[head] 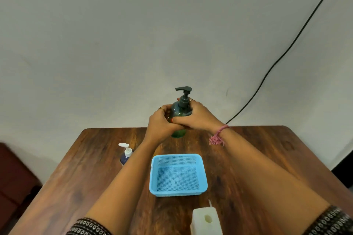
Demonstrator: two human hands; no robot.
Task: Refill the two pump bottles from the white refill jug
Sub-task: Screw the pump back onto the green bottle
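A dark green pump bottle [181, 109] with a dark pump head stands near the table's far edge. My left hand [161, 123] grips its left side and my right hand [194, 115] wraps round its right side and shoulder. A smaller dark blue pump bottle [125, 155] with a white pump stands at the left, partly hidden behind my left forearm. The white refill jug [206, 220] stands at the near edge, its mouth open at the top.
A light blue mesh basket [178, 158] sits mid-table between my forearms. The wooden table [267, 158] ends just behind the green bottle at a pale wall. A black cable [286, 49] runs down the wall at right. A dark red seat [13, 173] stands at left.
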